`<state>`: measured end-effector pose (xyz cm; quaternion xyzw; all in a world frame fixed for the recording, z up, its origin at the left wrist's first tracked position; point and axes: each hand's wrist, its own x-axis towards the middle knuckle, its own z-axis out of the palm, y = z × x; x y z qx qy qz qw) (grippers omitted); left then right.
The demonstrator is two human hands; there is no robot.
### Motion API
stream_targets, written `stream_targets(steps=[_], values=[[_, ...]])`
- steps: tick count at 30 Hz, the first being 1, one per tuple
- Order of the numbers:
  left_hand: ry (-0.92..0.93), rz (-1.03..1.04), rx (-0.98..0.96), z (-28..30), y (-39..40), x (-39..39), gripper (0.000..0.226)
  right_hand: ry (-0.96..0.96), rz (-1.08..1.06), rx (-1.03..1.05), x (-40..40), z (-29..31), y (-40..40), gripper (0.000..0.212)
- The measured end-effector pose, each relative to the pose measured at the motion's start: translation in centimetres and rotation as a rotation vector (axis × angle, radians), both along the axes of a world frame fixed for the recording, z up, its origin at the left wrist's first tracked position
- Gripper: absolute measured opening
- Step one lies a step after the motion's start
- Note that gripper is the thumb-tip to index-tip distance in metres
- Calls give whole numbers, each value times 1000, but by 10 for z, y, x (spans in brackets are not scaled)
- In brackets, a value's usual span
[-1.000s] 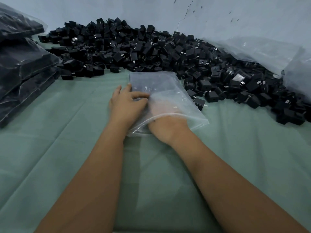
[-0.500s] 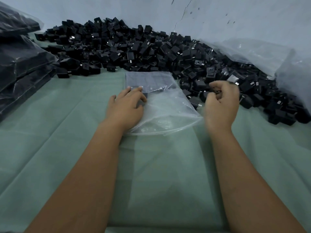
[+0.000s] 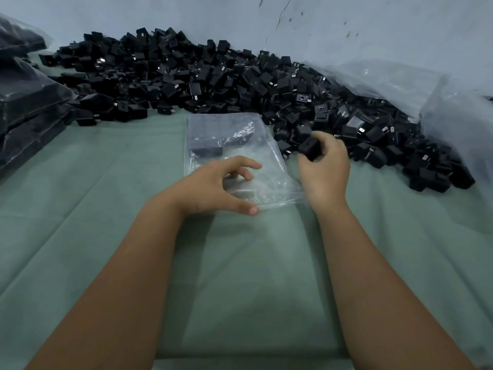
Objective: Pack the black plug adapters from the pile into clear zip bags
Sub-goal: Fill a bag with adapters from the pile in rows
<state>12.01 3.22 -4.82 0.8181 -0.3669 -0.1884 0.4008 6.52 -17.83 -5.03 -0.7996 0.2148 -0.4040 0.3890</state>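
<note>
A clear zip bag lies on the green cloth with its mouth toward me and a few black adapters inside near its far end. My left hand holds the bag's near mouth, thumb at the edge and curved fingers on the film. My right hand is just right of the bag and grips one black plug adapter in its fingertips. The big pile of black adapters stretches along the wall behind the bag and out to the right.
Filled bags of adapters are stacked at the left edge. Crumpled clear plastic bags lie against the wall at the right, over the pile. Green cloth covers the table in front of me.
My right hand came out of the bag, reached into the pile and came back beside the bag with an adapter. My left hand went from lying flat on the bag to holding its mouth.
</note>
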Motion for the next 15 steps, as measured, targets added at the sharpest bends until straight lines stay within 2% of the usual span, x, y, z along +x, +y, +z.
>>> stream_targets(steps=[3, 6, 7, 8, 10, 11, 13, 15], values=[[-1, 81, -63, 0, -2, 2, 29, -218, 86, -251, -9, 14, 24, 43], [34, 106, -77, 2, -5, 1, 9, -324, 250, -588, -16, 18, 59, 40], [28, 114, -92, 4, -5, 0, 6, -308, 319, -656, -17, 17, 71, 39], [-2, 135, -116, 5, -4, 1, 13, -275, 395, -693, -18, 16, 81, 39], [-34, 193, -200, 6, -2, 3, 37, -179, 505, -663, -20, 12, 93, 38], [11, 223, -261, 6, -1, 4, 39, -120, 517, -623, -22, 11, 95, 38], [130, 282, -377, 6, 0, 6, 27, 15, 467, -626, -23, 11, 92, 37], [121, 345, -410, 6, -2, 7, 9, 198, 386, -748, -20, 11, 87, 35]])
